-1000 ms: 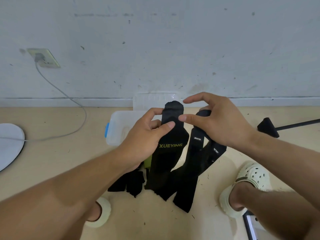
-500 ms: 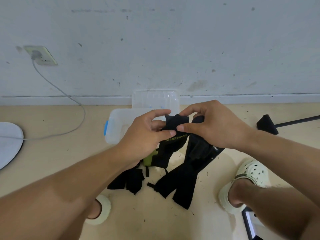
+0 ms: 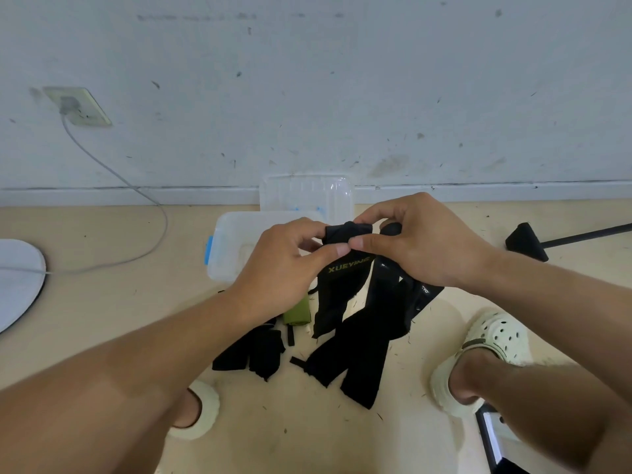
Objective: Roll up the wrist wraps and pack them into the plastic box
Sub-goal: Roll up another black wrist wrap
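**Hands closing in, rolling the wrap's top end**

Both hands are now sitting closer together than a second ago, and the wrap's raised end is now curled over into the start of a roll. Left hand [image 3: 287, 268] and right hand [image 3: 417, 248] are each pinching the folded top of the black wrist wrap [image 3: 342, 268], thumbs nearly touching. Yellow lettering reading "XUEYING" is showing on it. Its tail is hanging down toward the floor [image 3: 102, 302], where more black wraps [image 3: 359, 357] are lying between two pale clogs. Behind the hands, the clear plastic box [image 3: 232, 241] with a blue latch is sitting near the wall, its lid [image 3: 307, 196] propped against the skirting. Bare floor is lying open to the left.
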Tool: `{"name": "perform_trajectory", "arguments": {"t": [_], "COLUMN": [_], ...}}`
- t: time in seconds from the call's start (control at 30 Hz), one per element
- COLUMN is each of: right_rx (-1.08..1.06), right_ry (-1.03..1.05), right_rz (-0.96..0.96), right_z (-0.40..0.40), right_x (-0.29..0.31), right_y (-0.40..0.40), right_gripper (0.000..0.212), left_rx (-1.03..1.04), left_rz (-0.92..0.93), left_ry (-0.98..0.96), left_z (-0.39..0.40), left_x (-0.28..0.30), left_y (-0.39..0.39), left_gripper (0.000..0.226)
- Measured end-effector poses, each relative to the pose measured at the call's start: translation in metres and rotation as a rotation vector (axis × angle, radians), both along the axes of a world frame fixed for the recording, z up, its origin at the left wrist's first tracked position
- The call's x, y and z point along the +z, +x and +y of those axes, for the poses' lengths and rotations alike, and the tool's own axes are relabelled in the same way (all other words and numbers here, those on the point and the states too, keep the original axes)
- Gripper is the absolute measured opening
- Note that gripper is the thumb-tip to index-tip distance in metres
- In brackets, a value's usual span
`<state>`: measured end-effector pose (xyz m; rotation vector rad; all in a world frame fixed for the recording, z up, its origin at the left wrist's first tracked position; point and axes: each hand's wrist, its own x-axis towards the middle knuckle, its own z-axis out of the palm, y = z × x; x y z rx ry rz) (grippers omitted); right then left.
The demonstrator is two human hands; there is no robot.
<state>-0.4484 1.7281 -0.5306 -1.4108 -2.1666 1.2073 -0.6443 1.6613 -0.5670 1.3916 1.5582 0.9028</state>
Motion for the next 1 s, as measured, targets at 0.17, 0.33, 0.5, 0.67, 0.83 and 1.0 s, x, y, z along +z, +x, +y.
{"name": "perform_trajectory", "arguments": {"t": [0.17,0.33,0.5,0.67,0.83,1.0], "right_rx": [-0.058,-0.085,-0.144,-0.158,-0.134,-0.182], "right_ry": [-0.087,-0.102,-0.143,-0.13,-0.225,-0.181], "right_rz": [0.081,0.153,0.201,0.179,0.16,0.189], "right_z": [-0.001,-0.005,-0.004,-0.004,-0.007,-0.007], "right_x": [0.003,0.008,0.014,0.012,0.014,0.011], "right_y": [-0.002,-0.005,-0.005,-0.004,-0.005,-0.007], "right_gripper": [0.004,0.005,0.014,0.012,0.014,0.02], "left_rx": [-0.043,-0.032,0.059,0.083,0.135,0.125], "left_rz": [-0.055,-0.133,-0.243,-0.308,-0.359,-0.401], "left_ry": [-0.038,-0.051,-0.036,-0.085,-0.088,-0.155], "left_z": [0.002,0.003,0.005,0.005,0.006,0.008], "left_x": [-0.001,-0.002,-0.001,0.005,0.008,0.01], "left_y": [-0.001,0.002,0.004,0.003,0.005,0.003], "left_gripper": [0.022,0.029,0.022,0.024,0.023,0.035]}}
